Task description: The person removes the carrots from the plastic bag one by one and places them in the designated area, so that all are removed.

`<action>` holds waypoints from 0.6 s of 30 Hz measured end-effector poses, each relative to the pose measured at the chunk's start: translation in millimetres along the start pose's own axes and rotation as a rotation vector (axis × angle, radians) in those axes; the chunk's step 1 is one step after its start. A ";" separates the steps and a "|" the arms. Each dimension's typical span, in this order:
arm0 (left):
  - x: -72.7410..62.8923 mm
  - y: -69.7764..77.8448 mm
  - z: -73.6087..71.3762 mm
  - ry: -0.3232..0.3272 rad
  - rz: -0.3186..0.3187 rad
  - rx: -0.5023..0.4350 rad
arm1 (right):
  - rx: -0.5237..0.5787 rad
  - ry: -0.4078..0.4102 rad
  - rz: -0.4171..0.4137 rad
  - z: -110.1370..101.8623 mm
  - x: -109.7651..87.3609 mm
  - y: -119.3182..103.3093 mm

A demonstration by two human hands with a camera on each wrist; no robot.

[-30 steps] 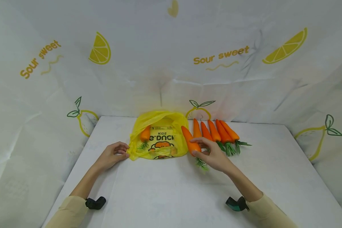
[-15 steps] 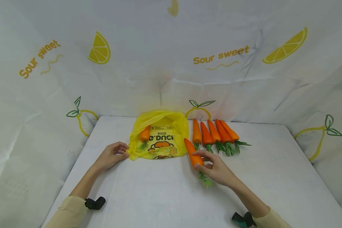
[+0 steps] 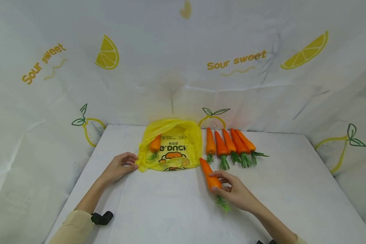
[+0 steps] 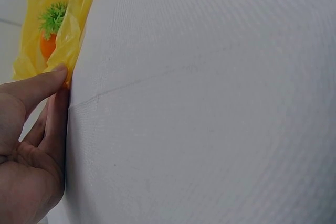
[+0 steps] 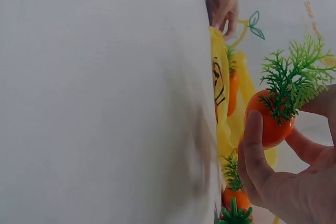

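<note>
My right hand (image 3: 236, 191) grips an orange carrot (image 3: 209, 174) by its thick end, with the narrow tip toward the bag and the green leaves hanging toward me. In the right wrist view the thumb and fingers wrap the carrot's (image 5: 270, 129) leafy end. My left hand (image 3: 119, 167) pinches the near left corner of a yellow plastic bag (image 3: 193, 152) between thumb and fingers; the left wrist view shows the thumb on the bag's (image 4: 79, 24) edge. Inside the bag's open mouth lies another carrot (image 3: 155, 144), its tip hidden under the plastic.
Several carrots lie in a row right of the bag, among them a red-orange carrot (image 3: 221, 144) and the rightmost carrot (image 3: 246, 140). A white table (image 3: 158, 210) carries everything. A lemon-printed white cloth (image 3: 170, 67) stands behind its back edge.
My right hand has drawn the carrot toward me and slightly right, away from the bag and the row. The left hand and the bag stay in place.
</note>
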State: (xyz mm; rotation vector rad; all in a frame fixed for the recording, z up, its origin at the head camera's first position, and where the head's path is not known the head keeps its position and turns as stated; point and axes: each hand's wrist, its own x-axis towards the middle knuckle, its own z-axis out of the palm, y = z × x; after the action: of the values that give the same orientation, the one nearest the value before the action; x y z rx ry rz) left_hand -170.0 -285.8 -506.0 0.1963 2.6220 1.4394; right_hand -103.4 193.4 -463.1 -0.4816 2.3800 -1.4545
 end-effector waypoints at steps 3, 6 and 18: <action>0.0 0.4 0.4 0.002 -0.009 0.006 | -0.001 -0.003 0.008 2.5 -2.2 2.0; -0.2 -0.1 0.8 0.004 -0.011 0.007 | 0.001 0.002 0.013 4.6 -4.0 2.5; -1.4 -0.9 0.2 -0.005 0.009 -0.039 | 0.023 -0.055 0.046 3.9 -14.9 -0.2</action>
State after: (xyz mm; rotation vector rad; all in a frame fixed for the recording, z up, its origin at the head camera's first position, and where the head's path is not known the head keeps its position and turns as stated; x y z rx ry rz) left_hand -168.6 -286.4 -506.8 0.2079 2.5903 1.4892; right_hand -88.4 196.8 -463.3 -0.4523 2.3139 -1.4277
